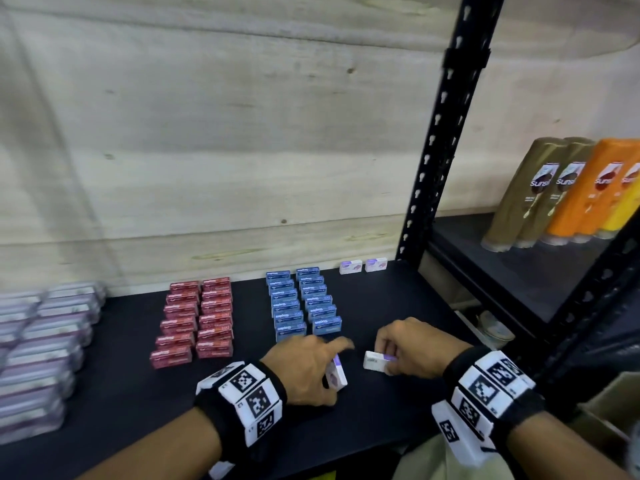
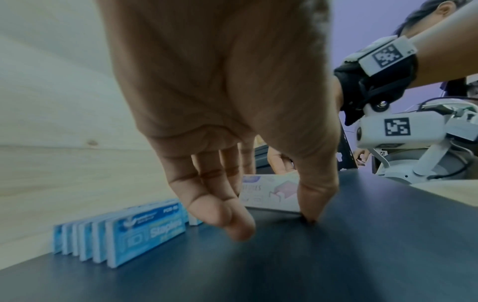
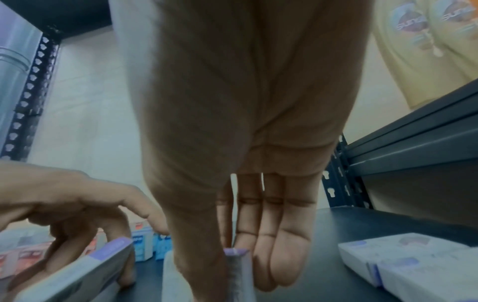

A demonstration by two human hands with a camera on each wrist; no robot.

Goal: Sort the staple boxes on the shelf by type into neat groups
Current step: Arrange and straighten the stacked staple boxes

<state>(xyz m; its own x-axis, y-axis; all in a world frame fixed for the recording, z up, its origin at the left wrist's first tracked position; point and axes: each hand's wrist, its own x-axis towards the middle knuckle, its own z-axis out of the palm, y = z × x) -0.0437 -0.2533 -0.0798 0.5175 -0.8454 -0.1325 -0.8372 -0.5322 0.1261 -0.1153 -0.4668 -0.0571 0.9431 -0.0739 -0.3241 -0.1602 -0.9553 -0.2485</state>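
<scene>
Each hand holds a white-and-purple staple box low over the black shelf (image 1: 398,306). My left hand (image 1: 334,375) grips one box (image 1: 337,374) upright, its index finger stretched out; the right wrist view shows this box (image 3: 85,269) in the curled fingers. My right hand (image 1: 384,362) pinches the other box (image 1: 374,361) between thumb and fingers, seen edge-on in the right wrist view (image 3: 236,269). Red staple boxes (image 1: 197,320) stand in two columns, blue ones (image 1: 303,301) in two columns to their right. Two white-and-purple boxes (image 1: 363,266) lie at the back.
Stacked purple-grey tins (image 1: 41,341) fill the shelf's left end. A black upright post (image 1: 443,140) bounds the right side. Beyond it, a higher shelf carries shampoo bottles (image 1: 568,192). A wooden wall (image 1: 207,133) closes the back. Bare shelf lies between the blue boxes and the post.
</scene>
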